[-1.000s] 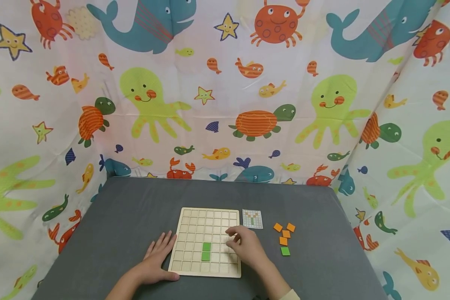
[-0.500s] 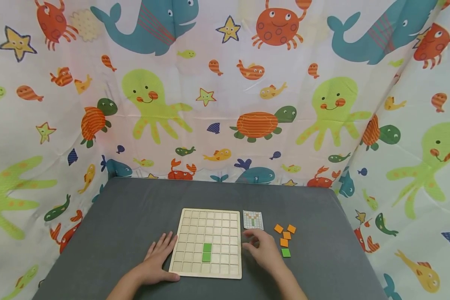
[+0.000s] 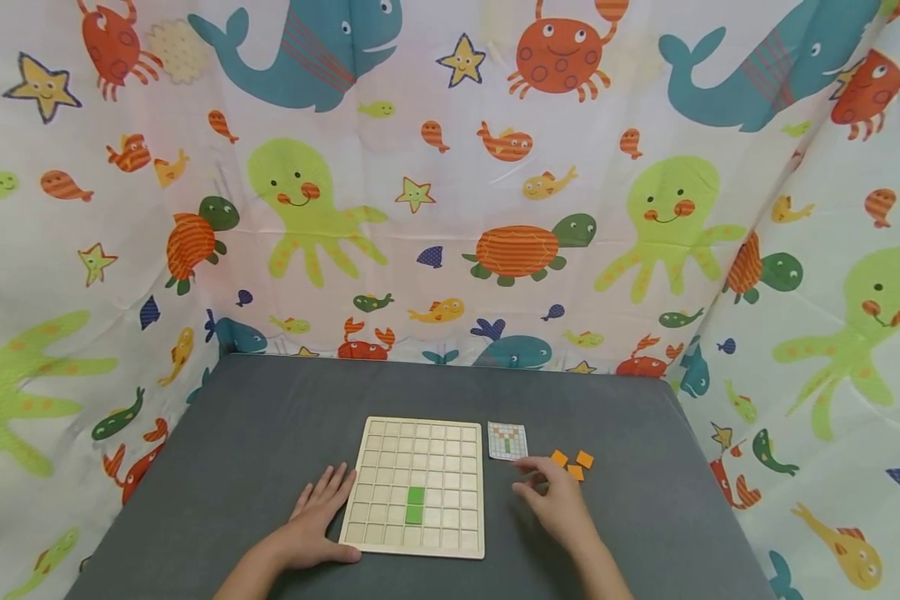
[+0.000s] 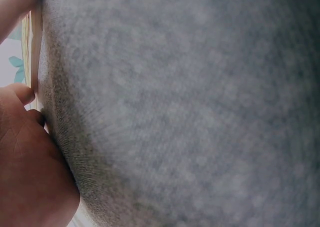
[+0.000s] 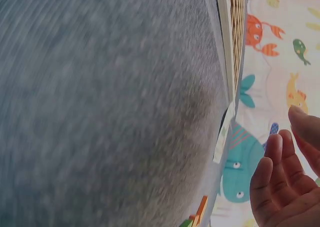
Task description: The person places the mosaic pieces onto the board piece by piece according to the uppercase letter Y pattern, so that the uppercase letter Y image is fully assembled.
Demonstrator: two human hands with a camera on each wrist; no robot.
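Note:
A pale wooden grid board (image 3: 387,454) lies on the grey table, with two green square tiles (image 3: 416,497) set one above the other in its cells. My left hand (image 3: 315,517) rests at the board's left edge, fingers straight and thumb at the near corner. Off the board's right side, my right hand (image 3: 558,504) hovers with loosely bent fingers and nothing between them; the right wrist view shows this gap too. Just beyond it lie loose orange tiles (image 3: 585,459). A green tile (image 5: 187,222) beside them shows only in the right wrist view.
A small printed pattern card (image 3: 507,442) lies right of the board's far corner, close to my right fingertips. Behind and at both sides of the grey table (image 3: 285,417) hangs a white curtain (image 3: 450,275) with sea animals.
My right hand has moved rightward from over the board to the loose tiles, now covering the green one and an orange one in the head view. My left hand stays at the board's edge.

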